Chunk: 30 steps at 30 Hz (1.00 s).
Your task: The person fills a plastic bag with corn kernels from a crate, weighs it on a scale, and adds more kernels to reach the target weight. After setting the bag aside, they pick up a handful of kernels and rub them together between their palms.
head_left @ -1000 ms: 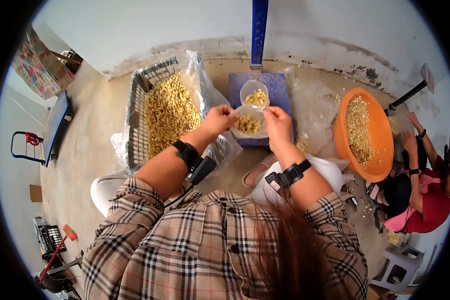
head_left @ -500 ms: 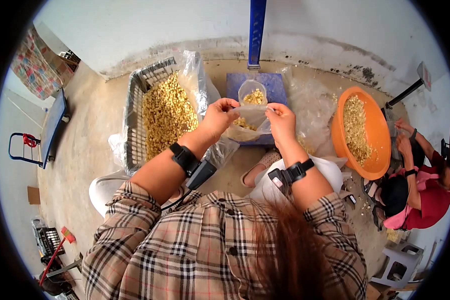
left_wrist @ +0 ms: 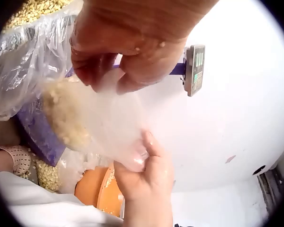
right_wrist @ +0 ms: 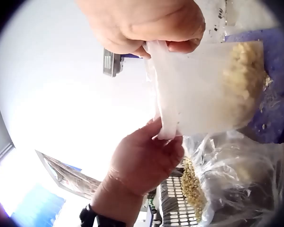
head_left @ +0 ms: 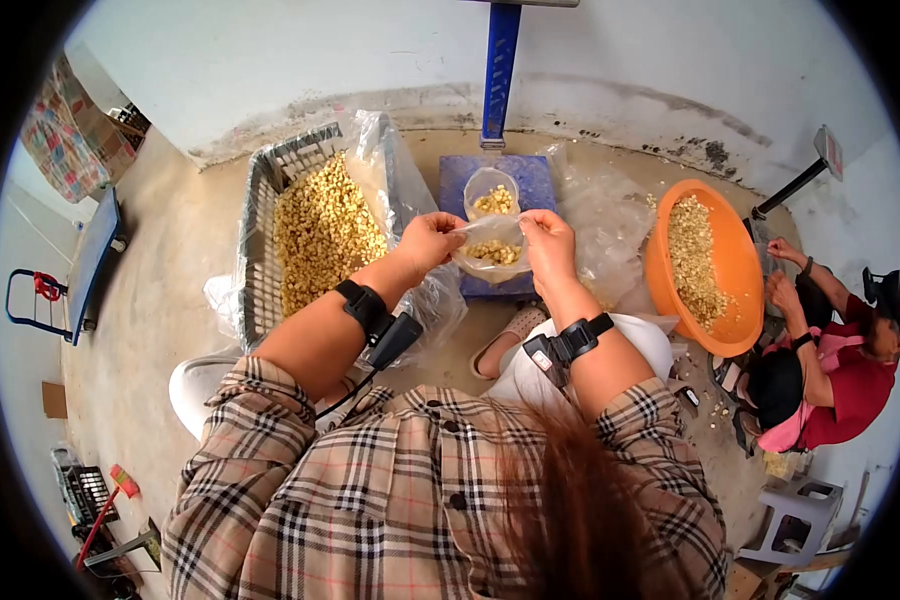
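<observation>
A translucent plastic bag (right_wrist: pixel 198 90) with pale yellow kernels in its bottom is stretched between both hands. My left hand (head_left: pixel 432 243) pinches one corner of its mouth between thumb and fingers. At the opposite corner my right hand (head_left: pixel 550 247) pinches the rim the same way. In the right wrist view the kernels bulge at the far end of the bag, over the blue scale platform (right_wrist: pixel 277 94). Just beyond the bag in the head view, a translucent tub (head_left: pixel 489 179) with more kernels stands on that platform.
On the left is a plastic-lined crate (head_left: pixel 257 200) heaped with kernels (head_left: pixel 325 235). Clear plastic sheeting (head_left: pixel 600 210) lies right of the scale, before an orange basin (head_left: pixel 740 270) holding kernels. Another person (head_left: pixel 840 390) sits at far right. The scale's blue post (head_left: pixel 500 80) rises behind.
Half a second ago the bag's mouth was drawn nearly flat between the hands; now it gapes and shows the kernels inside. Both hands keep their pinch, and the head view has shifted slightly.
</observation>
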Available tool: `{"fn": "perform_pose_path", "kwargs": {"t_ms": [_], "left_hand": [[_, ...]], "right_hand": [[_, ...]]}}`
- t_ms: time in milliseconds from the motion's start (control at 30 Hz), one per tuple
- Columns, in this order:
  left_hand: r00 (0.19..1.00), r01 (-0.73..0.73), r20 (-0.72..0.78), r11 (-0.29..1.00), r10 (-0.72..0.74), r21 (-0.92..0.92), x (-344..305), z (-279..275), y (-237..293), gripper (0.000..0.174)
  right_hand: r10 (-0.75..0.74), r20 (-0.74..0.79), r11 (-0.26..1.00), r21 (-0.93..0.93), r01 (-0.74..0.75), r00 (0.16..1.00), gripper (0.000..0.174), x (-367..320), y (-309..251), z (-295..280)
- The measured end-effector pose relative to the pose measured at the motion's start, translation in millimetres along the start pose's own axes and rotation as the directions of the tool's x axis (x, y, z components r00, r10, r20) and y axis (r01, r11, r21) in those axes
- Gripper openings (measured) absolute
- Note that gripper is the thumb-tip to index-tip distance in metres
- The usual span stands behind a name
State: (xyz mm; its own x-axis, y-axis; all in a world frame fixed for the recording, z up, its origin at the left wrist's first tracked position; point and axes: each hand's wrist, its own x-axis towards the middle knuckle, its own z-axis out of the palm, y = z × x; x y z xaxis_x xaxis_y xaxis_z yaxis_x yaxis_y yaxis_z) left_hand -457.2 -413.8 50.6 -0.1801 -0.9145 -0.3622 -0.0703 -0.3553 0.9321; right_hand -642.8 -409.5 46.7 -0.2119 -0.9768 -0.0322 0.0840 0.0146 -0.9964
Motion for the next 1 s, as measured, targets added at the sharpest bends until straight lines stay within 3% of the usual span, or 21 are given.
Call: {"fn": "perform_pose_path", "kwargs": {"t_ms": [67,167,267,400,500,533,667,733,833,900,1000], "left_hand": [[0.997,0.052,-0.049,0.999,-0.052,-0.003,-11.9,-4.0,4.4,0.022],[0.996,-0.016,-0.087,1.0,0.014,-0.024,-33.8,-24.8,7.9,0.034],[0.999,-0.053,-0.013,0.994,0.052,-0.098,-65.2,-56.3,13.1,0.03],[0.997,-0.072,-0.024,0.992,0.069,-0.104,-103.6,-109.4,10.8,0.022],[0.987,-0.129,-0.107,0.986,0.117,-0.107,-125.9,-149.1,7.3,0.017],[0.982,-0.161,-0.13,0.968,0.138,-0.191,-128.8,-161.9,4.2,0.019],[0.94,-0.207,-0.295,0.973,0.169,-0.102,-152.5,-202.3,1.7,0.039],[0.941,-0.227,-0.289,0.962,0.176,-0.153,-160.8,-212.8,-2.1,0.044],[0.935,-0.259,-0.306,0.937,0.182,-0.236,-163.5,-231.3,-8.2,0.054],[0.925,-0.274,-0.339,0.918,0.17,-0.287,-166.7,-233.1,-2.8,0.053],[0.951,-0.237,-0.261,0.936,0.168,-0.261,-175.0,-229.2,3.9,0.05]], "right_hand": [[0.029,-0.001,0.999,0.028,-0.029,1.0,0.006,-3.2,-6.8,1.3],[0.031,-0.044,0.999,0.041,-0.029,0.999,0.006,1.4,-8.7,-3.6],[-0.045,-0.119,0.999,0.02,0.047,0.992,0.006,3.9,-11.6,-8.7],[0.126,-0.208,0.976,0.199,-0.084,0.97,0.006,4.3,-25.9,-17.5],[0.123,-0.253,0.941,0.336,-0.032,0.96,0.007,21.4,-37.7,-30.9],[0.11,-0.27,0.947,0.321,-0.018,0.957,0.009,21.2,-52.9,-33.7],[-0.03,-0.342,0.944,0.299,0.139,0.939,0.008,20.8,-103.6,-50.2],[-0.098,-0.371,0.916,0.33,0.23,0.923,0.008,19.2,-125.7,-59.7],[-0.156,-0.479,0.926,0.232,0.296,0.864,0.008,18.3,-142.7,-77.6],[-0.174,-0.5,0.93,0.2,0.309,0.848,0.009,15.9,-144.5,-90.5],[-0.148,-0.495,0.928,0.231,0.294,0.856,0.01,21.3,-124.6,-117.2]]}}
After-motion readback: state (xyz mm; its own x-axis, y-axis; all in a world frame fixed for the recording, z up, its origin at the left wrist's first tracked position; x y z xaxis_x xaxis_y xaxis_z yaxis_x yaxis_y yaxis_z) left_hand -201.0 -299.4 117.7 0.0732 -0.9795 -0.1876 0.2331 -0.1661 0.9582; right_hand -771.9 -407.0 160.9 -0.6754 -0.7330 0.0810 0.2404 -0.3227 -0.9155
